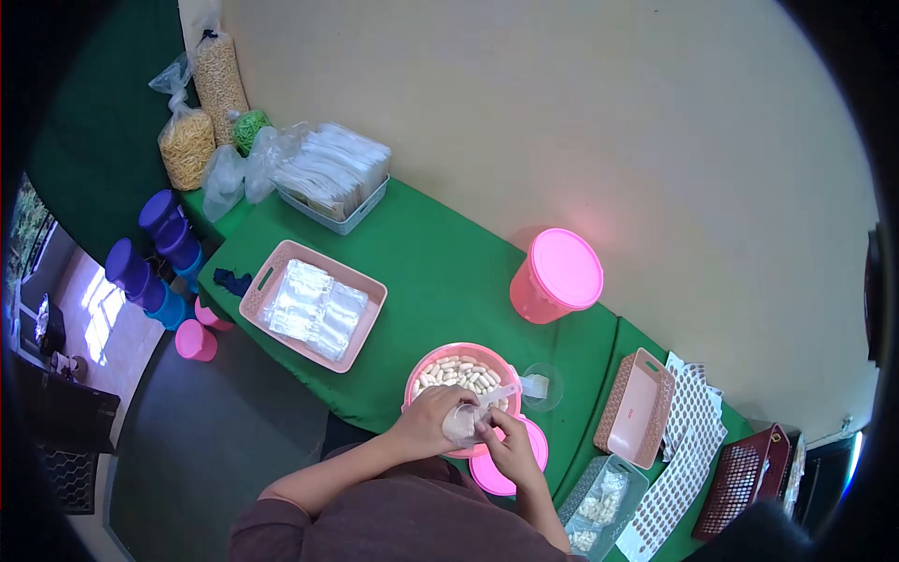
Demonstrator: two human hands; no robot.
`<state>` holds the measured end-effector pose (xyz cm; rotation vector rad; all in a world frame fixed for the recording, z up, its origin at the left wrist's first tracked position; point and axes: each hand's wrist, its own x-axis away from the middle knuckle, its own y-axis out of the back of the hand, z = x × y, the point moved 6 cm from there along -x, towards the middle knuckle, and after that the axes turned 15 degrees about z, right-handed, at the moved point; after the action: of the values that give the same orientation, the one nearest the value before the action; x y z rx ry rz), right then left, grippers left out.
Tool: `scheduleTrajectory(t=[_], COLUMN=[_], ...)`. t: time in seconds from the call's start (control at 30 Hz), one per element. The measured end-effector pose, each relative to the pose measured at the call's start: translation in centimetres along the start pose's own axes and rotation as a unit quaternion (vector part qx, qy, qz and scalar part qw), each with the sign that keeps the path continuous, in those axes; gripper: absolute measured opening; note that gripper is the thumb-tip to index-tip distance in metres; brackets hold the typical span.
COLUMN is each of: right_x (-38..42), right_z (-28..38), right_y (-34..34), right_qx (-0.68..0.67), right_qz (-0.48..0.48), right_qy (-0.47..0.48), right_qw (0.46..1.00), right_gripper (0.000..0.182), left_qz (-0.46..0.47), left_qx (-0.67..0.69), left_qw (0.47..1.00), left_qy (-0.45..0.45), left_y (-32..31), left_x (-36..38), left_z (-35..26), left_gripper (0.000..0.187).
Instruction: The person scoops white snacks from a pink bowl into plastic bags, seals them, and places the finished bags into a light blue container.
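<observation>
Over the pink bucket [413, 393] both my hands are close together. My left hand [426, 423] is closed on what looks like a clear plastic bag [461, 427] with something pale showing in it. The fingers of my right hand [508, 448] pinch its right side. A whitish translucent strip like a scoop handle [500, 394] sticks out above the right fingers; its other end is hidden. Whitish oblong pieces [457, 373] lie in the bucket. A pink lid [534, 465] lies partly under my right hand. Right of the bucket is a clear round dish [553, 393] with a small whitish packet [535, 386].
On the green table [440, 262] stand a closed pink bucket [552, 281], a pink tray of clear bags [373, 323], a basket of white packets [351, 220], a pink basket [637, 412] and a grey basket [626, 520]. Label sheets [674, 478] lie right. Snack bags [187, 150] stand far left.
</observation>
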<state>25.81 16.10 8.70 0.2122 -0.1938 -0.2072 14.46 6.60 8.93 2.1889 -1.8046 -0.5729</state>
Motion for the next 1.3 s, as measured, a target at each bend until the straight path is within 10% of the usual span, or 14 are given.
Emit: scheduleTrajectory(t=[0.4, 0.57, 0.7, 0.87, 1.1, 1.3], right_x=[1.1, 0.5, 0.4, 0.3, -0.1, -1.0], right_z=[1.3, -0.2, 2.0, 3.7, -2.8, -2.6], right_y=[1.1, 0.5, -0.6, -3.4, -4.1, -5.8], right_qx=[0.111, -0.075, 0.08, 0.333, -0.256, -0.522], right_qz=[-0.132, 0.0, 0.027, -0.018, 0.026, 0.05], right_qy=[-0.027, 0.056, 0.142, 0.164, -0.027, -0.031], right_qw=[0.985, 0.996, 0.986, 0.928, 0.966, 0.851], right_gripper=[0.022, 0.068, 0.099, 0.095, 0.012, 0.034], left_qz=[0.009, -0.021, -0.062, -0.027, -0.129, -0.195], left_qx=[-0.118, -0.115, 0.12, 0.319, 0.476, 0.612], left_qw=[0.983, 0.98, 0.982, 0.934, 0.845, 0.753], left_qy=[-0.137, -0.16, -0.132, -0.158, -0.207, -0.144], left_y=[-0.5, 1.1, 2.5, 2.2, 4.9, 4.7], left_x=[0.1, 1.3, 1.2, 1.3, 2.4, 2.8], left_z=[-2.6, -1.9, -1.3, -2.1, -2.3, 0.3], left_gripper=[0.05, 0.044, 0.047, 0.054, 0.047, 0.047])
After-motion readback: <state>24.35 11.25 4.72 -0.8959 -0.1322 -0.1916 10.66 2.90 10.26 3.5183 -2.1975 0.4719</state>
